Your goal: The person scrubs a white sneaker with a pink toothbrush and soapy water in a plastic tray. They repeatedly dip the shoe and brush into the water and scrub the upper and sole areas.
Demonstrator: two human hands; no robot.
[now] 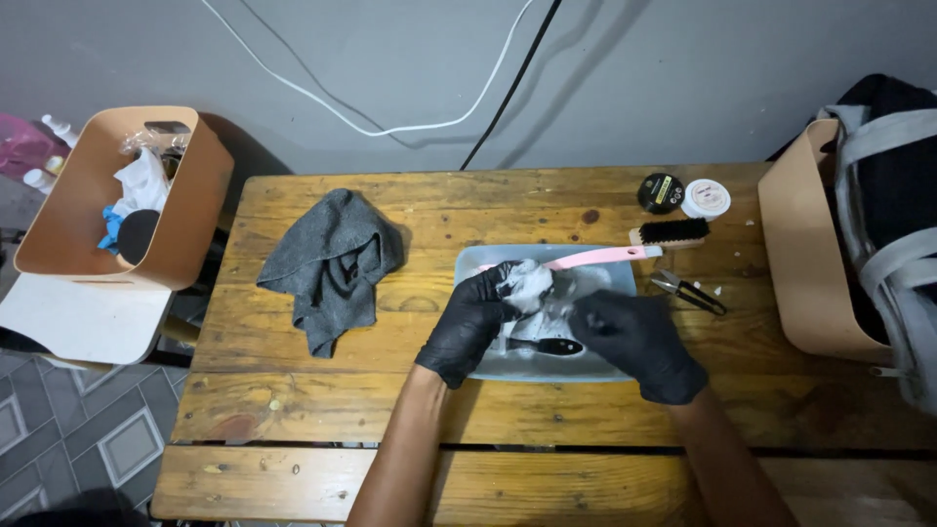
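Observation:
Both of my hands wear black gloves and work over a grey-blue rectangular tray [478,261] on the wooden table [390,410]. My left hand [471,317] grips a wet, foamy white item [532,283], which looks like a lace or cloth. My right hand [639,342] is closed on the other end of it, fingers blurred. A pink-handled brush [605,257] rests across the tray's far rim. A black-handled tool [547,345] lies in the tray under my hands.
A grey cloth [327,263] lies crumpled to the left. Behind the tray are a wooden brush with black bristles [670,233], a black tin [661,192], a white tin [706,198] and small snips [688,289]. Tan bins [185,195] [805,254] flank the table.

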